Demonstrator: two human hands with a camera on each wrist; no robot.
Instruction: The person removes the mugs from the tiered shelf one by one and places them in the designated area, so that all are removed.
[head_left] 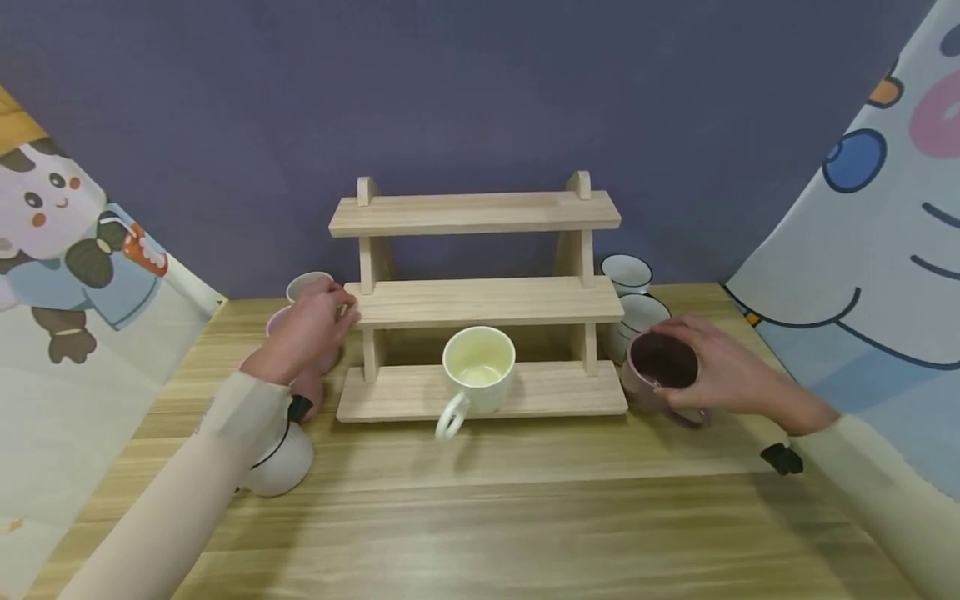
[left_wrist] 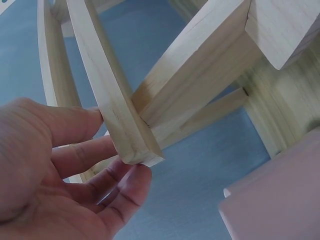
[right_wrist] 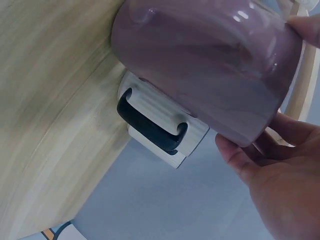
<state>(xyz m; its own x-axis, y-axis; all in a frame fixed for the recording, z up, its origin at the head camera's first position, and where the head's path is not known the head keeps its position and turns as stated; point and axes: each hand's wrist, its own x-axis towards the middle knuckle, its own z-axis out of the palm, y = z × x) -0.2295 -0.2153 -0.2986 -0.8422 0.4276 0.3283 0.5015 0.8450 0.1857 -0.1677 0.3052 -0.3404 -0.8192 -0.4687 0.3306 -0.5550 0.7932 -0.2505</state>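
A three-tier wooden display shelf [head_left: 480, 302] stands on the table. My left hand [head_left: 303, 333] grips the left end of its middle board [left_wrist: 107, 85], with thumb and fingers on either side of the wood in the left wrist view. On the right, my right hand [head_left: 720, 367] holds a purple mug [right_wrist: 205, 60] by its rim, thumb and fingers apart across it. The mug is beside the shelf's lower right end, its handle toward me. A pale yellow mug [head_left: 480, 367] sits on the bottom board, handle pointing forward-left.
Two white mugs with dark rims [head_left: 643, 313] stand behind the purple one. Left of the shelf are a pink mug [head_left: 307, 387], a white cup [head_left: 307, 282] and a rounded white mug [head_left: 283, 467], partly hidden by my left arm. A dark backdrop [head_left: 480, 92] rises behind.
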